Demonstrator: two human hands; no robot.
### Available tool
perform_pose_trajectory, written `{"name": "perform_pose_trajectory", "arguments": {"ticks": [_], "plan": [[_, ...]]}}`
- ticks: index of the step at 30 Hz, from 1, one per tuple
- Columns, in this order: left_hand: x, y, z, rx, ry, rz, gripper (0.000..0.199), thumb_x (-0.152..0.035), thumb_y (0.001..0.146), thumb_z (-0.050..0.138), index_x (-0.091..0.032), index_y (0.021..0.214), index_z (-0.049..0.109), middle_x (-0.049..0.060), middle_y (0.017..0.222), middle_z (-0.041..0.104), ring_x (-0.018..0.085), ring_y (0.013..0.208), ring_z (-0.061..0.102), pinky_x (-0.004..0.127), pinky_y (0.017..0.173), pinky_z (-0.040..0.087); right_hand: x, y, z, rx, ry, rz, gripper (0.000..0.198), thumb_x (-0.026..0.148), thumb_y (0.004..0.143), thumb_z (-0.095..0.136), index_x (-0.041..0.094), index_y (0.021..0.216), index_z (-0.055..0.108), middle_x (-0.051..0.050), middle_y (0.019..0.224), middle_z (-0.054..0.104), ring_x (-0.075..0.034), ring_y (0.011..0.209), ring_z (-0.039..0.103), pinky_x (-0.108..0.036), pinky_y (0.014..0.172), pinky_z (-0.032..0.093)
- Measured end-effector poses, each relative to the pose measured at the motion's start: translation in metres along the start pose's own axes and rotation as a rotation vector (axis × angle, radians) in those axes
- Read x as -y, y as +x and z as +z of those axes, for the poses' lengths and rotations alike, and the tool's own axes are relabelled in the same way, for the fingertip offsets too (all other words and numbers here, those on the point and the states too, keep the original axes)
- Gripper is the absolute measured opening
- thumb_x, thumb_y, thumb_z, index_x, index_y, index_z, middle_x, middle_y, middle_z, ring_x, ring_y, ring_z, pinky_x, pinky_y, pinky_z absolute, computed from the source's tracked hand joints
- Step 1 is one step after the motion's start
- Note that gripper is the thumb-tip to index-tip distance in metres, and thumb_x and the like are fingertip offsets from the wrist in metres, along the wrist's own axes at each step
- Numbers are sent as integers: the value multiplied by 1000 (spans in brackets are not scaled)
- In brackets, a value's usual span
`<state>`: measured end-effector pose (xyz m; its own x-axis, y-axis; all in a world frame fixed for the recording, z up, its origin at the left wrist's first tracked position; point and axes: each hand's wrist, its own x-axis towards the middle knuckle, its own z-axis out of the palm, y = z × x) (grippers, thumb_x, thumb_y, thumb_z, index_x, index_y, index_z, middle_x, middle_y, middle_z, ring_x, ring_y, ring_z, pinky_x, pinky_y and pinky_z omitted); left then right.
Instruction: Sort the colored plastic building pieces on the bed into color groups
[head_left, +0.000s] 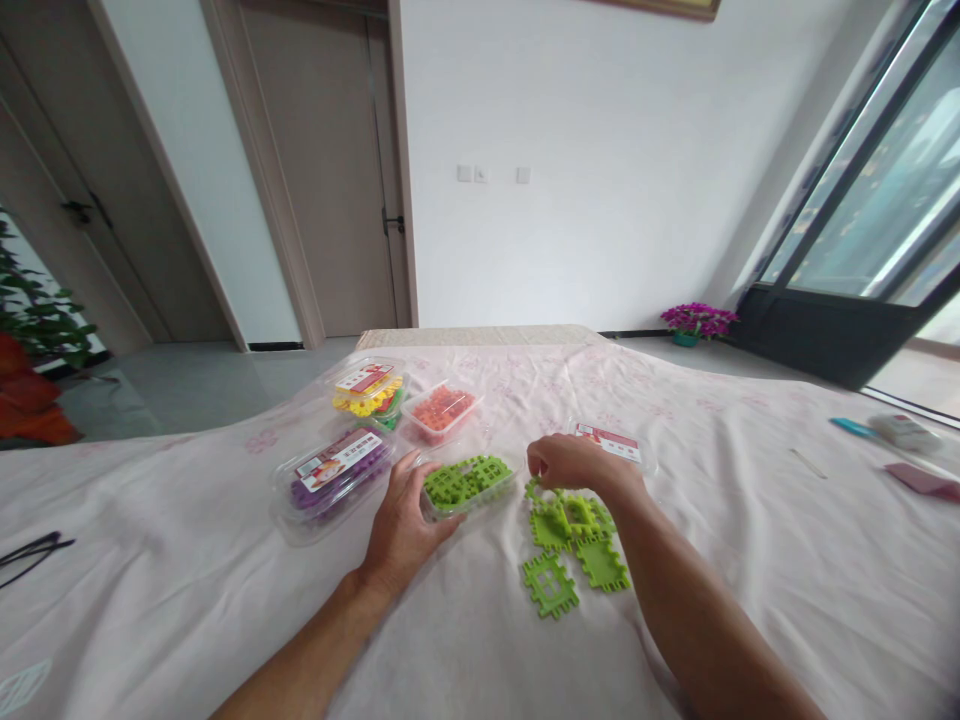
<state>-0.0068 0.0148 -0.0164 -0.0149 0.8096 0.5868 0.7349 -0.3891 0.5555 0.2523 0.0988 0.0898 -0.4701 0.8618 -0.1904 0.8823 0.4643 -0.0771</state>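
My left hand [405, 515] grips the left end of a clear plastic box [491, 497], thumb along the near side and fingers at the far side. Inside the box lie green interlocking building tiles [465, 482] with notched edges, some with window cut-outs. To the right of it, my right hand [566, 462] is closed in a pinch, knuckles up, with a green tile [533, 488] at its fingertips; the grip itself is partly hidden. Below that hand several loose green tiles [602, 563] lie on the cloth, some overlapping. One window tile [550, 584] rests nearest to me.
A labelled clear lid [611, 442] lies behind my right hand. On the left are a box of purple pieces [337, 475], stacked boxes with yellow pieces [367, 395], and an open box of orange-red pieces [442, 412]. A pink patterned cloth [300, 620] covers the table.
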Motion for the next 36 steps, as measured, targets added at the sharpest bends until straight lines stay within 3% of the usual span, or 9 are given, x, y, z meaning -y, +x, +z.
{"name": "perform_pose_trajectory", "arguments": {"ticks": [5, 11, 14, 18, 21, 25, 27, 31, 36], "plan": [[-1, -1, 1, 1, -2, -3, 64, -35, 69, 78, -22, 126, 50, 13, 139, 44, 29, 132, 42, 47, 108, 41, -12, -5, -19, -293, 169, 135, 23, 19, 68, 60, 25, 86, 72, 0, 83, 71, -15, 69, 61, -24, 57, 36], [-1, -1, 2, 5, -11, 0, 72, -33, 69, 77, -23, 132, 44, 12, 140, 43, 28, 134, 41, 46, 109, 40, -10, 3, -18, -514, 548, 119, 16, 27, 74, 62, 20, 87, 70, 0, 71, 68, -13, 62, 60, -22, 54, 41], [-2, 0, 1, 3, -31, -2, 78, -33, 69, 77, -25, 137, 39, 11, 141, 44, 28, 134, 40, 46, 108, 41, 9, 16, -4, -520, 841, 69, 18, 28, 76, 62, 18, 91, 67, -2, 72, 68, -13, 62, 63, -21, 54, 48], [-3, 0, 0, -6, -39, 21, 83, -34, 70, 76, -25, 141, 35, 11, 141, 43, 28, 135, 40, 46, 107, 42, 46, 34, 23, -380, 1028, -32, 16, 25, 76, 63, 17, 90, 65, -2, 73, 69, -13, 60, 65, -22, 53, 52], [-3, 0, 0, -4, -10, 48, 85, -36, 72, 75, -25, 144, 31, 12, 143, 43, 29, 136, 38, 48, 109, 39, 61, 38, 32, -317, 947, -105, 20, 25, 80, 60, 17, 96, 67, -3, 78, 71, -14, 64, 66, -24, 58, 52], [-3, 0, -2, -10, 104, 79, 84, -42, 72, 74, -23, 144, 35, 17, 147, 37, 35, 137, 36, 53, 108, 37, 53, 31, 23, -445, 577, -94, 22, 23, 82, 57, 21, 98, 72, -3, 89, 74, -17, 80, 68, -27, 72, 49], [-5, 0, -3, -10, 152, 124, 78, -42, 73, 73, -22, 141, 41, 17, 150, 35, 35, 138, 35, 54, 109, 35, 48, 27, 17, -418, 455, -97, 21, 23, 82, 57, 23, 96, 73, -2, 91, 75, -18, 84, 68, -26, 74, 48], [-8, 2, -5, 39, 192, 235, 52, -39, 79, 69, -25, 127, 57, 11, 144, 46, 34, 139, 34, 54, 111, 34, 48, 25, 19, -298, 352, -176, 24, 22, 82, 56, 24, 97, 74, -1, 94, 75, -19, 88, 67, -26, 77, 48], [-9, 2, -5, 61, 206, 250, 37, -38, 83, 65, -26, 118, 63, 8, 133, 57, 33, 138, 35, 54, 110, 37, 48, 26, 19, -351, 359, -283, 32, 19, 83, 55, 23, 109, 72, -3, 109, 73, -20, 102, 65, -28, 89, 46]]}}
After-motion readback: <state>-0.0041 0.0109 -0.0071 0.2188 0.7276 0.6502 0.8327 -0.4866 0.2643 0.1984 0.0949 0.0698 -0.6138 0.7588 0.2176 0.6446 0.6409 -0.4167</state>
